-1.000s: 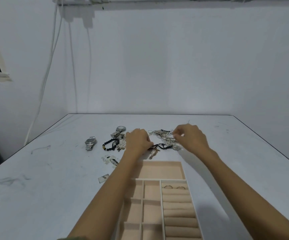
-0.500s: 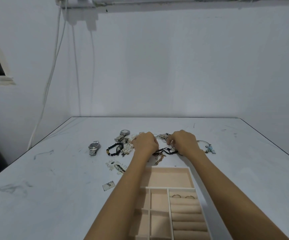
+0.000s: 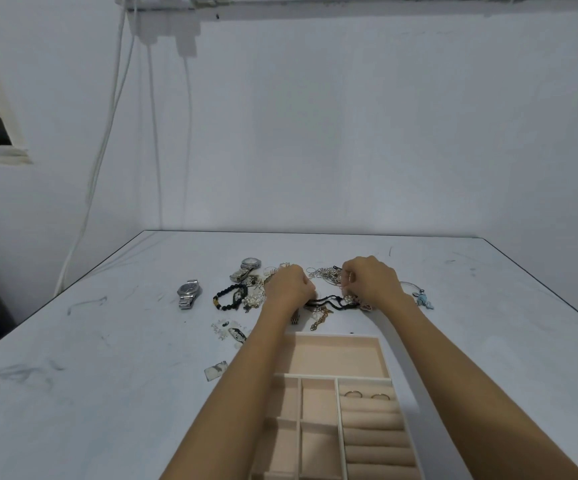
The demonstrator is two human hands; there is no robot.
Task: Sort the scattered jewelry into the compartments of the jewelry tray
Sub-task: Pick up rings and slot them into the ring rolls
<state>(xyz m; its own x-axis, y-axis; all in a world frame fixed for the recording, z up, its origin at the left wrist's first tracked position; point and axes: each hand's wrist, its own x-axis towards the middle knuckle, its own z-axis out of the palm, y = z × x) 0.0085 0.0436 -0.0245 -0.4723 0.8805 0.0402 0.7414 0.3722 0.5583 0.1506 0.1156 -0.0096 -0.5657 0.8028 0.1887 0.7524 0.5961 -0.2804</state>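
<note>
Bare white walls and a scuffed pale worktop [image 3: 73, 393] frame the scene, with cables hanging down the wall at the back left. On the worktop, beyond the far end of the jewelry tray [image 3: 383, 351], lies a tangled heap of jewelry [image 3: 325, 273]: silver chains and rings, a black cord bracelet [image 3: 329, 301], a black beaded bracelet [image 3: 228, 296], and two wristwatches [image 3: 188, 293] off to the left, one nearer the heap. A thin bangle with a blue charm [image 3: 421, 299] sits to the right, and small loose pieces [image 3: 228, 332] lie near the tray's left side.

Both hands are down in the heap. The left hand [image 3: 289, 285] is curled into a loose fist over the pile; what it has hold of, if anything, is hidden under the knuckles. The right hand [image 3: 370, 282] is also curled, fingertips pinched at what looks like a thin silver chain, though the piece is too fine to be sure.

The tray is nearly empty: only two rings [image 3: 353, 394] sit in the top slot of the ring rolls, and the other visible compartments are bare, so sorting has probably only begun.

The likely trouble is the tangle. Lifting one chain could drag its neighbours along, knotting them tighter or flicking small pieces across the worktop. Both forearms cross above the tray, so a snagged strand could also fall into the wrong compartment.
</note>
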